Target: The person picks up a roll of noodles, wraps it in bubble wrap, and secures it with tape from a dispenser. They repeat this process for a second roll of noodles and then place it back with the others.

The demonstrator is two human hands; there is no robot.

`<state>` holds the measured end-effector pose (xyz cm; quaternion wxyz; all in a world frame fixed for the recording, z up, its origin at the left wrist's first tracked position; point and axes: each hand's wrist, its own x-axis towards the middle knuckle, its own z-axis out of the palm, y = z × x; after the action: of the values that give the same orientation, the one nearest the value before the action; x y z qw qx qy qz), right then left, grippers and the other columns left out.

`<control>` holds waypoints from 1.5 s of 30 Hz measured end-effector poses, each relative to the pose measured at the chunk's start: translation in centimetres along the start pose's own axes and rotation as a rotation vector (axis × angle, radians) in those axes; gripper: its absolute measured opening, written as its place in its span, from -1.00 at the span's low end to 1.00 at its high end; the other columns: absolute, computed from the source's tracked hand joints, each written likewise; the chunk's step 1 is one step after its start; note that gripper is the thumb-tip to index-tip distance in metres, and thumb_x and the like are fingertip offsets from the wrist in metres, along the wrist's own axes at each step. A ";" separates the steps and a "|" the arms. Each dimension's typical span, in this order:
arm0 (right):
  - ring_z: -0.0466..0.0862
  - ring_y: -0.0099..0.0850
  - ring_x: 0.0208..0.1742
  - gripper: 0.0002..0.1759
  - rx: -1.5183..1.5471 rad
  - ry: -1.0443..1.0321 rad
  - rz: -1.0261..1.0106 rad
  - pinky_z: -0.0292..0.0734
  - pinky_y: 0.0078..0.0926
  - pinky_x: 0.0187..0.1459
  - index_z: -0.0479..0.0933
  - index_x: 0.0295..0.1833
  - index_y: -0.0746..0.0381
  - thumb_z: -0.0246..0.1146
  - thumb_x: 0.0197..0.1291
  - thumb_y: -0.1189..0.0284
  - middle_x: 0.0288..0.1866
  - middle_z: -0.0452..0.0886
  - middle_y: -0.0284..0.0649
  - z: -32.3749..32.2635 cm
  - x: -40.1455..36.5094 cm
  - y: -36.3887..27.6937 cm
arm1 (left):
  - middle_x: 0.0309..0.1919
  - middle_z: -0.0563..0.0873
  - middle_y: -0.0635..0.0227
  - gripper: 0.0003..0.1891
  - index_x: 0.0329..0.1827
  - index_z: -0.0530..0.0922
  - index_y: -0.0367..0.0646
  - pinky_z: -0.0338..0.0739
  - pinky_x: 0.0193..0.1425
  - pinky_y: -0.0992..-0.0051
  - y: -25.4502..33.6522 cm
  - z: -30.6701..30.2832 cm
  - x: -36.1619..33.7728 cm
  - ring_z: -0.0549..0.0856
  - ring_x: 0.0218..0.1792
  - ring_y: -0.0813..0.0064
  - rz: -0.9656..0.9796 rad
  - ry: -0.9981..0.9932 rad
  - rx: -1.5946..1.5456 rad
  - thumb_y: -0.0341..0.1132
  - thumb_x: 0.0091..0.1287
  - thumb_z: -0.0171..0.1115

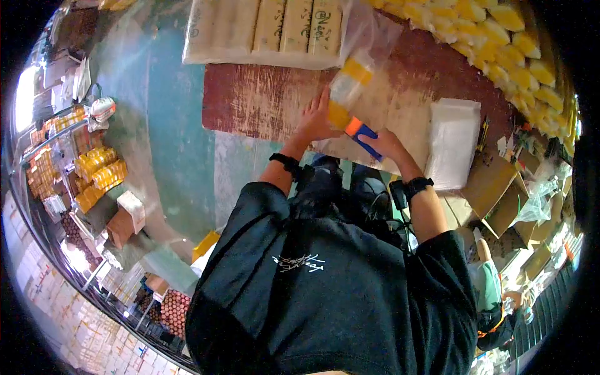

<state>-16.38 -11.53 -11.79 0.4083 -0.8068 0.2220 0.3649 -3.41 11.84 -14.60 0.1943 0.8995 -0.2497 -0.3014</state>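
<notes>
My left hand rests with its fingers stretched out along the side of a clear plastic-wrapped bundle with yellow bands, and its thumb reaches toward the near end. Closed in my right hand is a blue tool with an orange end, which lies right at the bundle's near yellow band. The tool's exact kind does not show. Loose clear plastic film spreads out beyond the bundle. Under both hands is a worn red-brown tabletop.
Wrapped pale packs with green markings stand at the table's far edge. A stack of clear plastic sheets lies on the right. Yellow-white bundles pile up at far right, above open cardboard boxes. Another person is at lower right.
</notes>
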 end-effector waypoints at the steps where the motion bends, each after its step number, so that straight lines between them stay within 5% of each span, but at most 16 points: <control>1: 0.81 -0.09 -0.30 -0.22 -0.047 -0.033 0.040 0.69 -0.17 -0.15 0.74 -0.21 0.32 0.33 0.16 -0.31 -0.39 0.77 0.02 -0.3 0.0 -0.1 | 0.57 0.25 -0.15 0.46 0.74 -0.22 -0.01 0.27 0.55 -0.13 -0.3 0.5 0.1 0.34 0.51 -0.29 0.005 0.005 -0.005 0.23 -0.09 0.64; 3: 0.81 -0.13 -0.23 -0.28 -0.131 -0.097 0.122 0.68 -0.24 -0.13 0.73 -0.02 0.30 0.34 0.22 -0.23 -0.28 0.79 0.02 -0.7 0.4 0.0 | 0.54 0.30 -0.20 0.45 0.74 -0.18 -0.05 0.32 0.52 -0.10 0.4 0.9 0.5 0.39 0.48 -0.29 -0.071 0.025 -0.087 0.27 -0.09 0.63; 7: 0.80 0.00 -0.03 -0.10 -0.166 0.043 0.191 0.65 -0.05 0.10 0.76 -0.01 0.24 0.33 -0.02 -0.42 -0.08 0.80 0.07 1.0 1.6 -0.3 | 0.43 0.42 -0.23 0.37 0.65 -0.01 -0.19 0.45 0.43 0.02 0.4 1.8 1.9 0.49 0.41 -0.22 -0.160 0.057 -0.172 0.29 -0.09 0.63; 10: 0.73 0.07 0.19 -0.12 -0.184 0.028 0.350 0.52 0.13 0.29 0.70 0.22 0.17 0.30 0.04 -0.34 0.11 0.75 0.11 1.0 0.6 -4.0 | 0.36 0.51 -0.23 0.30 0.58 0.13 -0.31 0.54 0.36 0.11 1.4 3.2 2.1 0.55 0.37 -0.16 -0.227 0.063 -0.216 0.28 -0.10 0.64; 16: 0.74 0.01 0.17 -0.14 -0.267 0.182 0.388 0.56 0.09 0.24 0.68 0.23 0.20 0.29 0.06 -0.29 0.07 0.78 0.05 3.1 2.1 -5.4 | 0.23 0.62 -0.21 0.25 0.50 0.24 -0.40 0.63 0.20 0.09 4.3 3.2 1.5 0.65 0.25 -0.10 -0.263 0.173 -0.042 0.23 -0.12 0.68; 21: 0.77 0.04 0.07 -0.29 -0.059 0.363 0.220 0.64 -0.01 0.09 0.69 0.19 0.17 0.31 0.18 -0.20 -0.02 0.79 0.05 4.2 3.4 -2.2 | 0.02 0.77 -0.06 -0.02 0.42 0.44 -0.27 0.72 0.01 0.15 3.4 3.7 2.1 0.80 -0.04 -0.05 -0.166 0.037 -0.393 0.19 0.04 0.60; 23: 0.77 0.05 0.02 -0.32 -0.081 0.424 0.234 0.65 -0.04 0.06 0.69 0.16 0.18 0.31 0.22 -0.17 -0.06 0.79 0.05 1.8 3.1 -0.6 | 0.03 0.78 0.03 -0.15 0.40 0.49 -0.20 0.73 0.02 0.11 4.6 1.9 2.0 0.81 -0.06 0.00 -0.245 -0.151 -0.765 0.19 0.17 0.49; 25: 0.77 0.06 -0.02 -0.35 -0.104 0.476 0.218 0.65 -0.06 0.04 0.69 0.14 0.20 0.32 0.26 -0.15 -0.10 0.79 0.05 -2.4 -0.3 -1.3 | 0.11 0.77 0.10 -0.25 0.40 0.52 -0.15 0.71 0.10 0.05 7.0 -1.6 -1.6 0.80 0.02 0.05 -0.429 -0.421 -1.457 0.22 0.31 0.34; 27: 0.76 0.06 0.00 -0.37 -0.098 0.575 -0.199 0.63 -0.01 0.06 0.64 0.17 0.24 0.38 0.26 -0.08 -0.06 0.77 0.04 -5.0 -0.4 3.0 | 0.16 0.75 0.15 -0.30 0.42 0.51 -0.11 0.68 0.17 -0.01 8.6 -3.4 -3.1 0.77 0.09 0.08 -0.582 -0.446 -1.830 0.23 0.40 0.20; 28: 0.75 0.07 0.01 -0.37 -0.194 0.608 -0.125 0.64 -0.02 0.07 0.60 0.20 0.26 0.41 0.24 -0.03 -0.04 0.76 0.03 -5.5 -0.4 4.6 | 0.19 0.74 0.17 -0.32 0.42 0.51 -0.09 0.67 0.20 -0.04 8.9 -3.9 -3.6 0.76 0.12 0.10 -0.657 -0.456 -2.016 0.23 0.45 0.12; 31: 0.72 0.05 0.08 -0.33 -0.460 0.681 -0.092 0.63 -0.06 0.11 0.51 0.27 0.27 0.45 0.20 0.06 0.05 0.71 0.03 -6.7 -0.3 7.6 | 0.37 0.62 0.15 -0.30 0.49 0.46 -0.01 0.53 0.41 -0.07 7.8 -3.7 -4.7 0.62 0.33 0.03 -0.430 -0.665 -2.309 0.27 0.46 0.06; 38: 0.51 0.02 0.38 -0.47 -0.762 0.551 -0.099 0.48 -0.12 0.34 0.51 0.21 0.32 0.42 0.17 0.33 0.28 0.57 0.11 -5.7 1.1 11.5 | 0.26 0.71 0.27 -0.32 0.42 0.54 0.07 0.59 0.32 -0.03 10.1 -4.0 -3.9 0.68 0.28 0.17 -0.533 -0.404 -1.906 0.34 0.48 -0.05; 42: 0.56 -0.01 0.31 -0.57 -0.337 0.781 -0.573 0.50 -0.13 0.30 0.51 0.24 0.29 0.25 0.24 0.54 0.28 0.55 0.10 -8.6 -5.4 3.9 | 0.27 0.72 0.31 -0.32 0.42 0.54 0.11 0.61 0.31 0.00 11.5 -3.9 -2.7 0.67 0.30 0.18 -0.615 -0.342 -1.955 0.36 0.48 -0.07; 43: 0.58 0.02 0.28 -0.50 -0.215 0.534 -0.522 0.52 -0.12 0.30 0.48 0.30 0.28 0.27 0.23 0.48 0.31 0.54 0.09 -10.5 -8.7 0.7 | 0.27 0.72 0.33 -0.32 0.43 0.54 0.12 0.61 0.30 0.01 12.3 -4.4 -3.4 0.68 0.30 0.18 -0.596 -0.310 -1.969 0.36 0.48 -0.06; 45: 0.61 0.06 0.24 -0.40 -0.055 0.181 -0.480 0.55 -0.09 0.27 0.43 0.39 0.27 0.29 0.21 0.42 0.35 0.53 0.07 -12.8 -13.8 -4.8 | 0.32 0.68 0.37 -0.34 0.43 0.54 0.14 0.56 0.36 0.01 13.4 -4.4 -5.5 0.64 0.35 0.19 -0.149 -0.125 -1.804 0.35 0.49 -0.08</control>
<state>-16.79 -18.41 6.37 0.4396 -0.8765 0.0495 0.1899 -8.86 5.08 -2.22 0.7912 0.4014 0.1297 -0.4427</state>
